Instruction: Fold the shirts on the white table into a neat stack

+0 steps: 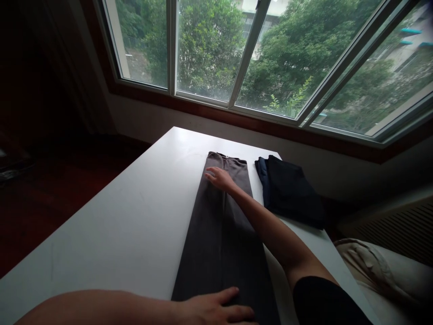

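A pair of dark grey trousers (221, 230) lies lengthwise on the white table (135, 203), its waistband at the far end. My right hand (219, 178) rests near the waistband with fingers apart, pointing left. Close to the bottom edge, my left hand (216, 308) lies on the lower part of the trousers, fingers spread; part of it is cut off by the frame. Neither hand grips the cloth. To the right of the trousers sits a folded stack of dark navy and black clothing (292, 192).
Beyond the table is a wall with a large window (209, 49). A beige cloth item (368, 266) lies on a pale surface at the lower right, below a slatted panel (402, 225). Dark red floor (67, 198) shows at the left.
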A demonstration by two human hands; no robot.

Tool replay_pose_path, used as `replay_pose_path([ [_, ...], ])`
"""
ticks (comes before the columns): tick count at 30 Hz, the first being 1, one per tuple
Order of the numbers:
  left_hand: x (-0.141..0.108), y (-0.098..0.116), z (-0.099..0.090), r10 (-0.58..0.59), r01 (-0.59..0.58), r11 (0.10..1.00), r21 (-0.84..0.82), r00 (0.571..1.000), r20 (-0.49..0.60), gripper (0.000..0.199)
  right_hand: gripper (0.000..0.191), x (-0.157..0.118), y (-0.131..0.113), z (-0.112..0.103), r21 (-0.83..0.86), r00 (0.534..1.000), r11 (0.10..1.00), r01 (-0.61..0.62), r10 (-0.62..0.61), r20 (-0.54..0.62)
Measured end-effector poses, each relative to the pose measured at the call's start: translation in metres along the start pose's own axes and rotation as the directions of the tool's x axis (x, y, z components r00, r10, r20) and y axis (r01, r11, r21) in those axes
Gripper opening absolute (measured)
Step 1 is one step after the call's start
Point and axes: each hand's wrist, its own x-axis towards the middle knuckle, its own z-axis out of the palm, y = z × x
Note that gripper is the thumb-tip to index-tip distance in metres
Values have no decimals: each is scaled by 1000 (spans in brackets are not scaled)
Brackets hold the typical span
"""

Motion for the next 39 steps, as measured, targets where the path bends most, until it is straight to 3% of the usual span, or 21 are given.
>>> replay_pose_path([
  [3, -3, -17, -24, 19, -14, 995, -102, 999, 46, 48, 48, -51, -12, 1, 50, 993, 993, 111, -112, 22],
  [6, -8, -31, -43, -144, 163, 960, -229, 984, 101, 50, 59, -89, -20, 12, 45, 954, 961, 272, -275, 119],
  [8, -9, -33, -48, -269, 301, 913, -273, 951, 150, 61, 69, -100, -21, 20, 14, 931, 944, 329, -327, 163],
  [10, -8, -28, -49, -289, 334, 893, -302, 939, 184, 64, 79, -100, -18, 25, -26, 931, 946, 324, -314, 186],
  [14, -2, -12, -45, -193, 233, 926, -297, 969, 157, 61, 89, -76, -5, 30, -118, 954, 963, 241, -212, 213],
  [19, 2, -6, -40, -105, 119, 979, -168, 990, 89, 52, 90, -19, 17, 33, -208, 973, 973, 97, -49, 225],
  [25, 0, -10, -29, -106, 109, 992, -62, 993, 45, 50, 82, 60, 54, 39, -205, 964, 971, -126, 168, 205],
  [29, -1, -11, -19, -107, 108, 994, -26, 994, 16, 48, 81, 98, 73, 40, -186, 956, 962, -201, 234, 176],
  [34, 0, -12, -21, -109, 110, 993, -46, 993, 35, 46, 78, 111, 80, 29, -160, 957, 965, -206, 232, 172],
  [39, -2, -21, -38, -150, 159, 972, -174, 987, 60, 51, 68, 89, 70, 16, -156, 973, 974, -162, 185, 140],
])
